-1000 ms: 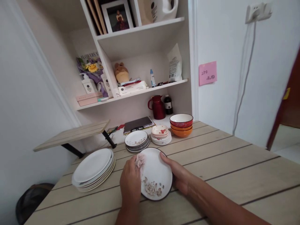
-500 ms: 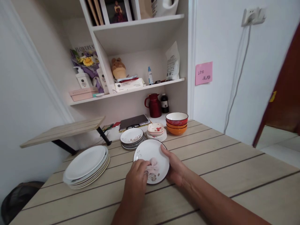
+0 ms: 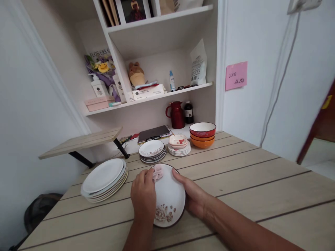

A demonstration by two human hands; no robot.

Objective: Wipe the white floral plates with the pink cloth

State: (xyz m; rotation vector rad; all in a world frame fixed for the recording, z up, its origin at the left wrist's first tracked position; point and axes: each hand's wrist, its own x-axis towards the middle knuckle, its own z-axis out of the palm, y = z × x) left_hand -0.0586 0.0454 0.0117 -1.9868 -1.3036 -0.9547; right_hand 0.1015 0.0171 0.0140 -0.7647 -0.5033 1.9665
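A white plate [image 3: 169,195] with a dark rim and a flower print lies on the wooden table [image 3: 248,177] right in front of me. My left hand [image 3: 143,197] is closed on a small pink cloth [image 3: 157,172] and presses it against the plate's far left part. My right hand [image 3: 191,195] grips the plate's right rim, thumb on top.
A stack of large white plates [image 3: 104,179] sits to the left. Behind are a stack of patterned plates [image 3: 152,150], small dishes [image 3: 179,144] and red and orange bowls [image 3: 202,134]. A shelf unit [image 3: 157,59] with bottles and a red jug [image 3: 177,115] stands at the back.
My left hand carried the cloth from the plate's near middle up to its far left edge. My view shifted slightly.
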